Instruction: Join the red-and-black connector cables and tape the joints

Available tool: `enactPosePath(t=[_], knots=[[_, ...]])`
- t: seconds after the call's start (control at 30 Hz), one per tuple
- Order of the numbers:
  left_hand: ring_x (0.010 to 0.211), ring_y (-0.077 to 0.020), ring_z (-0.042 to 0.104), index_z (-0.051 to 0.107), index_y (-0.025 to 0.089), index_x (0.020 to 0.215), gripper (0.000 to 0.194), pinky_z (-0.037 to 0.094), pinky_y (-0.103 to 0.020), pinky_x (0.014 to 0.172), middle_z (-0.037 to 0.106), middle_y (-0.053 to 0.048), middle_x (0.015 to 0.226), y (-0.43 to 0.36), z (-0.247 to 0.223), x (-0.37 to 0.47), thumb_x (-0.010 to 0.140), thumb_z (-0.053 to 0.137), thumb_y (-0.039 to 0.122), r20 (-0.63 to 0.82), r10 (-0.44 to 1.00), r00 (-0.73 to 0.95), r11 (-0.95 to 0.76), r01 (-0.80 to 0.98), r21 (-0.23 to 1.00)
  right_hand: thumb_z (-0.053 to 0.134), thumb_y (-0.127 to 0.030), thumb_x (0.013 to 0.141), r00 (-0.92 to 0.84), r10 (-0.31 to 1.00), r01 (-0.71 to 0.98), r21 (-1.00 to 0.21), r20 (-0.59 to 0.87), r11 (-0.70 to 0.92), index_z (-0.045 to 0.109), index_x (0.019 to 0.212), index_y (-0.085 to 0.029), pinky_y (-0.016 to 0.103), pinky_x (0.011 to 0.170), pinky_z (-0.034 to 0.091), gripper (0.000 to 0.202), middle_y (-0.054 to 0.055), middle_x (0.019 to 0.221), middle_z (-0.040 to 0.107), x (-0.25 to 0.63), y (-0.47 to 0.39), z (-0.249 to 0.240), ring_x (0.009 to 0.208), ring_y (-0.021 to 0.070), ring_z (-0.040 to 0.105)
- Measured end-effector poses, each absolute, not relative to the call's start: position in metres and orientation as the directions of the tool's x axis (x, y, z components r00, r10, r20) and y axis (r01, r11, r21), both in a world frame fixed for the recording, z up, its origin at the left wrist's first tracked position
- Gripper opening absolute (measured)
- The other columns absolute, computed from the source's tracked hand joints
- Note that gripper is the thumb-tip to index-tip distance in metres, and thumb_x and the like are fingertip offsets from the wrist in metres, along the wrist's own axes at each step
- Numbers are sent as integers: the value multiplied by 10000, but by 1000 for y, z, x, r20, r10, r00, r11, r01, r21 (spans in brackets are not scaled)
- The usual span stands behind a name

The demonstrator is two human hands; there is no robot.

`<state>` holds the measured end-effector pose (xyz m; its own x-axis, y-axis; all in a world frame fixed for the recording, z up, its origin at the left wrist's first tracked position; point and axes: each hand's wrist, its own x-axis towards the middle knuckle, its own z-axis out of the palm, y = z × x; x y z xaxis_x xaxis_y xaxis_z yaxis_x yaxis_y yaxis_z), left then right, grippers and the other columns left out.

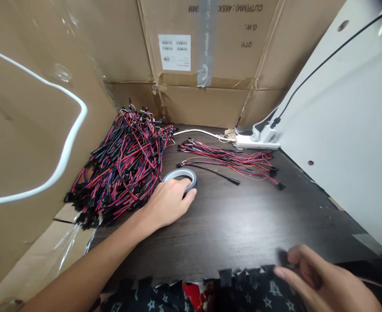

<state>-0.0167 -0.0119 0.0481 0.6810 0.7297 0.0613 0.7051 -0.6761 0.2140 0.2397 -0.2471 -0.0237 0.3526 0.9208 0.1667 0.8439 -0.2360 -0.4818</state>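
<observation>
Head view: left hand (168, 203) on a black tape roll (194, 178), right hand (324, 277) at the table's near edge.
The left thumb and fingers are clamped on the near side of the roll, which lies flat on the dark tabletop (243, 221) between a heaped pile of wire harnesses (126, 164) and a smaller spread of harnesses (230, 158); the right thumb and forefinger stand apart, near black tape strips (225, 277) along the edge, with a dark blur beside the forefinger too smeared to identify.

Our left arm (113, 253) reached forward, left hand (169, 201) palm down, fingers (185, 183) curled; we held our right hand (324, 277) nearer us, fingers (299, 253) bent, thumb (285, 276) apart.
</observation>
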Motion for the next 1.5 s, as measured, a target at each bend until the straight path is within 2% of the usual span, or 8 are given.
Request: enactPosePath(t=[0.13,0.23,0.4,0.57,0.7,0.9,1.13,1.5], knots=[[776,-160,603,582,161,898,123,476,-311,755,641,-30,818,-11,53,-19,825,491,200,86,736,671,-579,559,593,621,-524,792,114,975,825,-564,192,15,615,805,-203,178,409,408,321,-44,505,516,247,-204,27,417,87,494],[798,-139,605,556,152,1019,262,485,-302,790,639,-23,858,-9,54,-18,773,483,97,60,722,689,-427,376,822,631,-377,819,18,945,780,-595,326,191,624,958,-198,193,548,478,227,-15,693,624,228,-145,60,547,89,557],[849,-145,627,484,113,1210,445,515,-319,835,638,-80,1010,-7,45,-13,767,512,86,74,725,684,-246,157,957,567,-125,812,-156,830,536,-660,536,527,504,1247,-168,290,720,560,442,88,1099,645,182,-53,59,798,135,636],[968,-168,613,480,175,1283,469,511,-328,903,622,-78,1122,-9,34,-14,823,501,84,327,714,619,-577,256,776,523,-26,831,-302,577,595,-323,759,736,498,1237,-119,423,984,481,418,144,1197,588,162,-37,35,1135,221,534],[997,-185,615,451,154,1317,470,512,-323,908,626,-103,1136,-13,29,-13,853,477,80,491,621,611,-761,320,564,496,26,827,-261,470,619,-226,843,752,498,1229,-111,441,987,472,425,165,1189,581,162,-48,30,1151,235,514],[1065,-181,601,419,185,1346,500,479,-321,971,606,-93,1195,-17,19,-4,858,497,111,433,703,564,-610,164,776,520,26,811,-276,409,628,-159,870,762,529,1174,-142,442,918,496,400,140,1117,596,164,-53,33,1073,240,534],[818,-132,578,492,190,1273,476,480,-261,805,618,-1,888,-13,19,3,813,501,69,280,753,595,-516,270,813,510,-7,833,-221,567,650,-314,793,692,572,997,-155,385,885,481,229,100,1007,601,167,-47,24,996,201,539],[797,-239,623,525,172,1030,247,410,-324,675,634,-70,833,-28,41,-14,815,441,84,45,852,522,-499,782,374,568,-5,739,-171,847,436,-732,503,523,549,862,-183,270,681,481,218,18,870,567,147,-38,8,736,122,547]])
